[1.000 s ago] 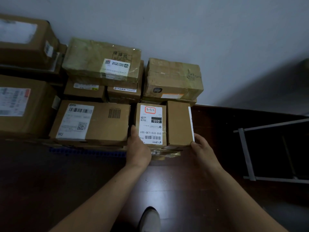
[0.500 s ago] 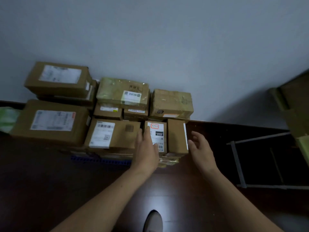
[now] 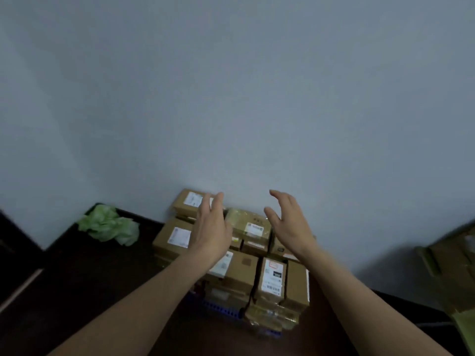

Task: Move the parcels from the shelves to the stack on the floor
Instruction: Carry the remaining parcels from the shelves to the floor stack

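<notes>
1. The stack (image 3: 241,265) is made of rectangular brown cardboard parcels, piled in layers at the far edge of the dark, smooth floor (image 3: 77,291), against the foot of the matt grey wall (image 3: 231,98). A blue ribbed base (image 3: 221,308) is seen beneath it.
2. In the front row a labelled parcel (image 3: 273,277), with white paper marked in red, is set touching a plain box (image 3: 297,286). On top lies a taped parcel (image 3: 250,226), glossy and creased.
3. The left hand (image 3: 213,227) and right hand (image 3: 288,222) are held empty above the stack, fingers loosely spread. No contact with the stack is shown.
4. No parcel is being carried, so the step is judged to fall between carries. A turn toward the blurred shelving (image 3: 457,260) is called for next, followed by a two-handed grip on flat card sides.
5. A crumpled green bag (image 3: 110,224) lies by the wall, left of the stack.
</notes>
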